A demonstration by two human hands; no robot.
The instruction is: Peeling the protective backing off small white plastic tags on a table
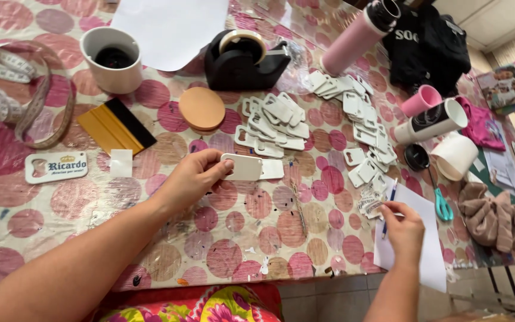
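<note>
While your left hand (195, 176) pinched the white bottle-opener blank (242, 167) above the dotted tablecloth (233, 238), your right hand (403, 229) gripped 1 small sticker (369, 203); you did best squaring its edges before pressing.

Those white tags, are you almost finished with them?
Not nearly, it seems. One plate left of the hands already has a picture on it. The left hand holds one blank white tag, and the right hand picks at small stickers. Heaps of blank tags lie waiting behind.
</note>
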